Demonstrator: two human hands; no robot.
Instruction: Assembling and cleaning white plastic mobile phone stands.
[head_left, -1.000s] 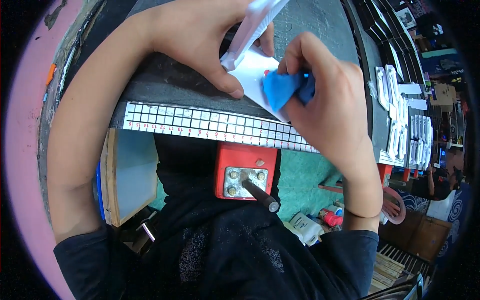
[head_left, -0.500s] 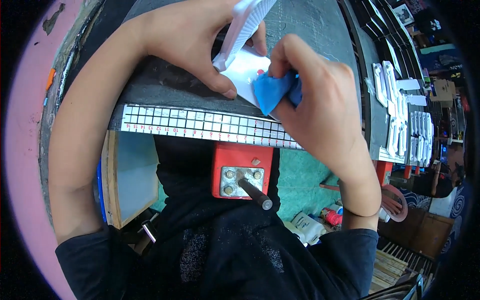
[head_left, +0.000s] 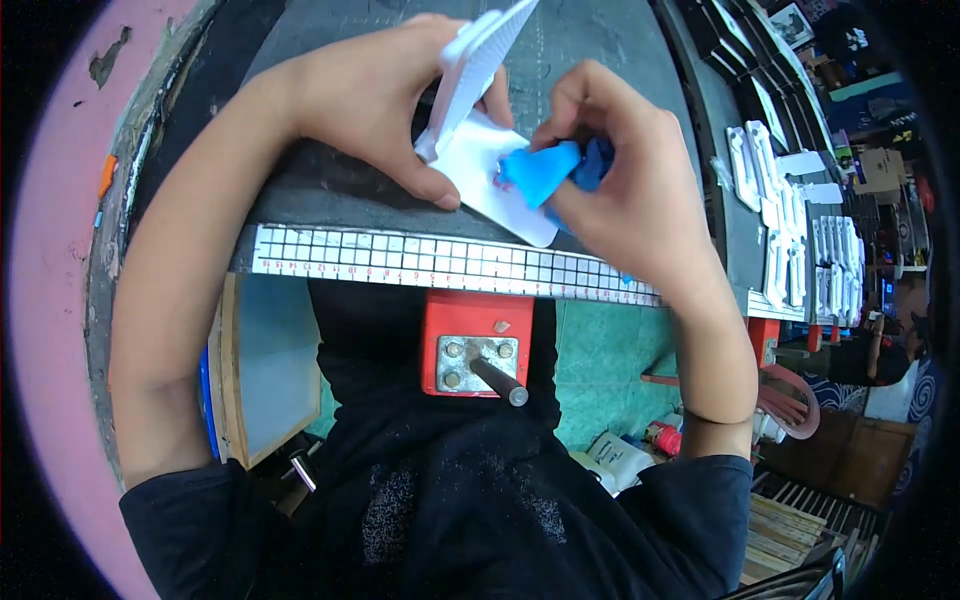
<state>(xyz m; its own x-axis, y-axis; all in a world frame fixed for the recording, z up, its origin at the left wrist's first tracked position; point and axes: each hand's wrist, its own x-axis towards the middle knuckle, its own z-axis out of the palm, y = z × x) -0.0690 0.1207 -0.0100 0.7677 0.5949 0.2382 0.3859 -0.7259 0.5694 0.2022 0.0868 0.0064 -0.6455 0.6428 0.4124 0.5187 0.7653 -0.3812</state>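
My left hand (head_left: pixel 385 115) grips a white plastic piece with a flat plate (head_left: pixel 480 165) and a ribbed part (head_left: pixel 475 75) that rises at an angle from it. Its thumb presses near the base of the ribbed part, and other fingers show behind. In my right hand (head_left: pixel 640 170) a bunched blue cloth (head_left: pixel 545 170) is pinched between thumb and fingers. The cloth lies against the flat plate, next to a small red mark (head_left: pixel 502 178) that it partly covers. The plate rests low over the dark tabletop, its rounded end toward me.
A gridded ruler strip (head_left: pixel 400 257) runs along the near edge of the dark table (head_left: pixel 330 190). Below it sits a red block with a bolted metal plate (head_left: pixel 470 365) and rod. Several white plastic pieces (head_left: pixel 770 200) lie on a surface at right. A wood-framed screen (head_left: pixel 275 350) leans at left.
The blue cloth and my right hand have shifted slightly on the plate, baring its rounded near end. The piece and my left hand have moved a little left in view.
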